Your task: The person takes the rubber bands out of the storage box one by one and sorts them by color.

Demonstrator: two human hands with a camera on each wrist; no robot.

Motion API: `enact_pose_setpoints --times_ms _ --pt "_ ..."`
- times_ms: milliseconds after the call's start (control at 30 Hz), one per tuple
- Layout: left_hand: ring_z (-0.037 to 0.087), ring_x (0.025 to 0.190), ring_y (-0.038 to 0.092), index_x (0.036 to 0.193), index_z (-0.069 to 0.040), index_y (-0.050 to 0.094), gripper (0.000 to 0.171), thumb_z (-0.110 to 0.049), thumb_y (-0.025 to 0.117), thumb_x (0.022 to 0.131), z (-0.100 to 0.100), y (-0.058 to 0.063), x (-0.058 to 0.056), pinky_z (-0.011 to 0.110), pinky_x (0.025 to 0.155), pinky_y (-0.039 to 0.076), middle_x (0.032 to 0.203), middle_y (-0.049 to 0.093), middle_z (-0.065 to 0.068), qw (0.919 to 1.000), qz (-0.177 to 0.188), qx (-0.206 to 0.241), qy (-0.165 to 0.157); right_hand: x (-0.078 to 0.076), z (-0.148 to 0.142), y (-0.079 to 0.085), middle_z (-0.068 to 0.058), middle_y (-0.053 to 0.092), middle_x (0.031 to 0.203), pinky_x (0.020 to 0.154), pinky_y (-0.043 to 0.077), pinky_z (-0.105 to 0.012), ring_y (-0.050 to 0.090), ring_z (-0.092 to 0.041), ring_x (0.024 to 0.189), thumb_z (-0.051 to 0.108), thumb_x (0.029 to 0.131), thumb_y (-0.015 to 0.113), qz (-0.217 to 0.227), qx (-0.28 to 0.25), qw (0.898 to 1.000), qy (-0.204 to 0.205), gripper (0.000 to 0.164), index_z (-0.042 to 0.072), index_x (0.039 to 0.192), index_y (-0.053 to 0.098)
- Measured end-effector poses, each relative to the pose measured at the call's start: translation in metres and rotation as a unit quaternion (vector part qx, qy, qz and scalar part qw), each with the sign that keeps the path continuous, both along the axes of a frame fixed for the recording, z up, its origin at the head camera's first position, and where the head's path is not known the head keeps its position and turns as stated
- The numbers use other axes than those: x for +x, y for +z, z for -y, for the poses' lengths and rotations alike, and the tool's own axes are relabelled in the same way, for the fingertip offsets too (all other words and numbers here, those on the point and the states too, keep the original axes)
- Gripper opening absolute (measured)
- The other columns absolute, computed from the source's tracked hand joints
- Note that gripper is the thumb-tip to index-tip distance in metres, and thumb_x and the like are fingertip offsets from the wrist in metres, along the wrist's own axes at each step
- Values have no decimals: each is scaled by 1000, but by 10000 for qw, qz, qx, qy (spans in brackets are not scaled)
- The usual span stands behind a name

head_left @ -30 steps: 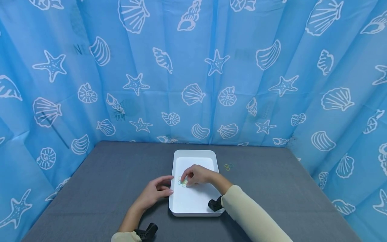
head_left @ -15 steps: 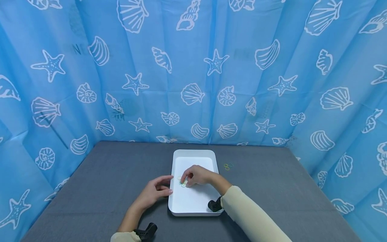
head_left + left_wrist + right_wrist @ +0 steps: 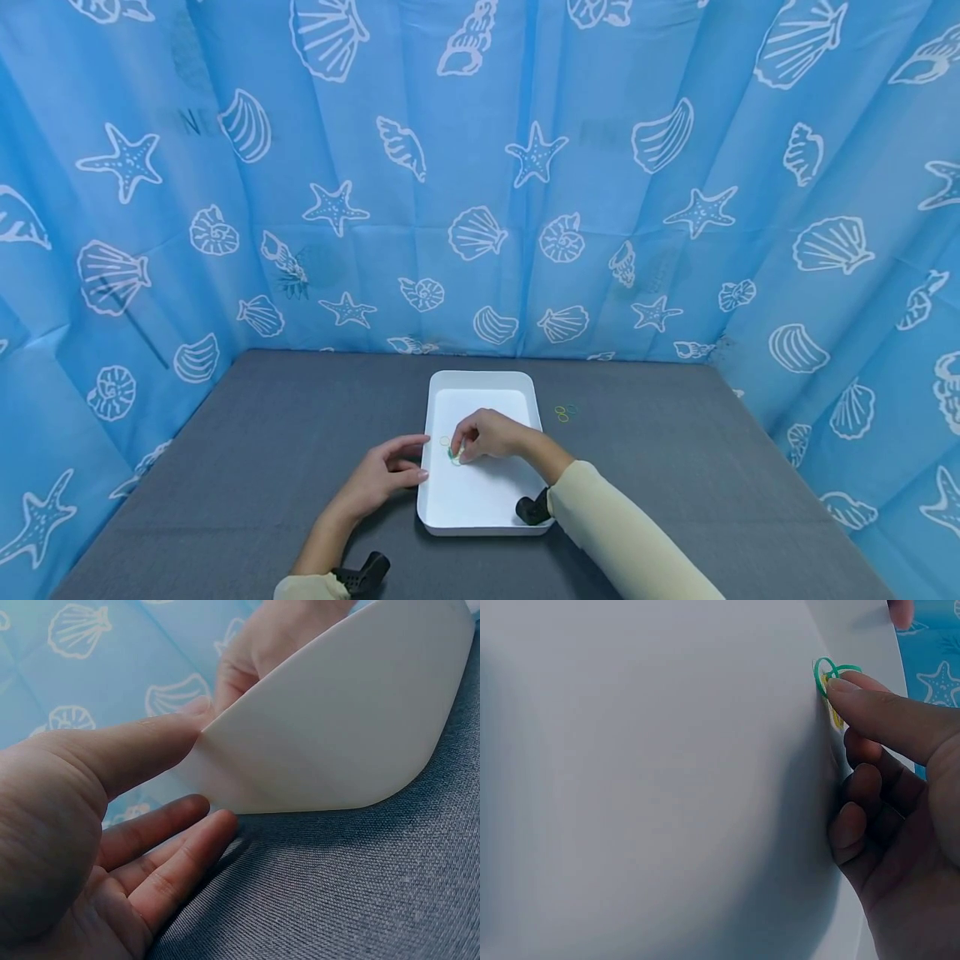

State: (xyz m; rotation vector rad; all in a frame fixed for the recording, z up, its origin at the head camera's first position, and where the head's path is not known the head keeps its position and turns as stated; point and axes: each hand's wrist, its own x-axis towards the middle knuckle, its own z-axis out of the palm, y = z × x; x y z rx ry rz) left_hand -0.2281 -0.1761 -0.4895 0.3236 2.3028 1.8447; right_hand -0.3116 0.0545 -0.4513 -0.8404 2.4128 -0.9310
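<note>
A white rectangular tray (image 3: pixel 483 500) lies on the grey cloth. My right hand (image 3: pixel 491 435) is inside it, thumb and index finger pinching a green rubber band (image 3: pixel 817 673) close over the tray floor. Beside those fingertips, yellow rubber bands (image 3: pixel 837 716) show in the right wrist view, partly covered by the thumb. The remaining right fingers are curled under the palm. Along the tray's left side, my left hand (image 3: pixel 386 477) has its thumb at the rim and relaxed fingers near the outer wall (image 3: pixel 322 735).
To the right of the tray, two yellow rubber bands (image 3: pixel 561 410) and a bluish-green rubber band (image 3: pixel 572 406) lie on the grey cloth (image 3: pixel 645 467). A blue shell-print curtain (image 3: pixel 420 250) stands behind the table and along both sides.
The right fingertips have drawn together on the green rubber band, which looked flatter and more spread out a second ago. The left hand and tray stay in place.
</note>
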Motion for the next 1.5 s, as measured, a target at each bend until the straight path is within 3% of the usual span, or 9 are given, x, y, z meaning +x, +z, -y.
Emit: enact_pose_setpoints --times_ms 367,667,1200,1500 --pt "24 96 63 136 -10 55 54 -19 75 87 0 0 -1 39 82 52 128 57 18 10000 3 -43 57 0 0 -2 4 59 67 63 40 -23 51 -10 66 5 84 75 -113 107 9999 -68 15 15 75 69" --pt "24 97 63 136 -9 55 53 -19 74 88 1 0 0 39 83 52 128 57 19 10000 -48 -24 -12 -1 0 0 5 61 67 62 41 -22 51 -9 65 7 87 73 -91 184 9998 -14 12 13 77 71" --pt "25 97 63 137 -9 54 54 -20 74 88 2 0 -1 40 83 52 129 57 19 10000 -22 -47 -10 -3 3 1 2 53 67 60 39 -25 48 -11 64 3 87 71 -139 -238 9995 -140 9 12 88 72" --pt "24 97 64 137 -9 54 55 -20 75 87 3 0 -1 39 83 52 129 57 19 10000 -64 -25 -59 -6 9 2 3 57 68 60 41 -24 50 -11 64 4 88 70 -214 -134 9997 -44 11 14 85 74"
